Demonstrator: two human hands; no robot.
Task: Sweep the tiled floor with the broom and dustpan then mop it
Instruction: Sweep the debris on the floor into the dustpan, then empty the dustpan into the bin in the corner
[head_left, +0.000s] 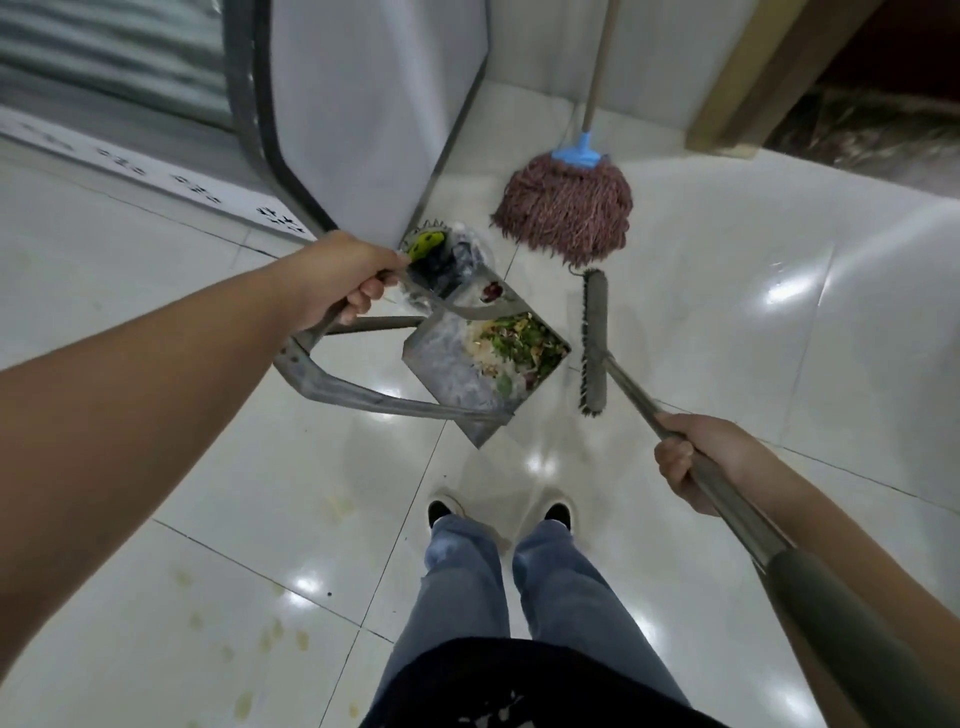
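My left hand (343, 283) grips the metal handle of the grey dustpan (447, 374), which holds green and pale food scraps and plastic litter. My right hand (696, 457) is closed around the metal pole of the broom (595, 340). The broom head rests on the white tiled floor (727, 322), just right of the dustpan's open edge. A reddish string mop (566, 208) with a blue clamp and wooden pole leans against the wall behind them.
A white cabinet panel (374, 104) stands at the upper left beside a glass door. A wooden door frame (748, 93) is at the upper right. Yellowish stains (270, 639) mark the tiles at the lower left. My feet (498, 512) stand just behind the dustpan.
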